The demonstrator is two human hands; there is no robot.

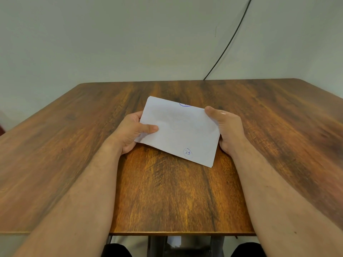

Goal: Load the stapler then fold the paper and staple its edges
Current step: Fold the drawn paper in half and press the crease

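Lighting: even, moderately bright, soft indoor light; source not in view. Shadows: faint, soft-edged, under the paper (179, 130) and beside both forearms on the table (55, 154). Glare: mild sheen across the table's wood grain, esp. centre and right side (no blown highlights). Blur: slight overall softness; grain smeared toward the lower corners. Distortion: wide-angle, table edges splay outward, forearms look stretched near the bottom. Wall (111, 43): flat grey-green, low contrast.
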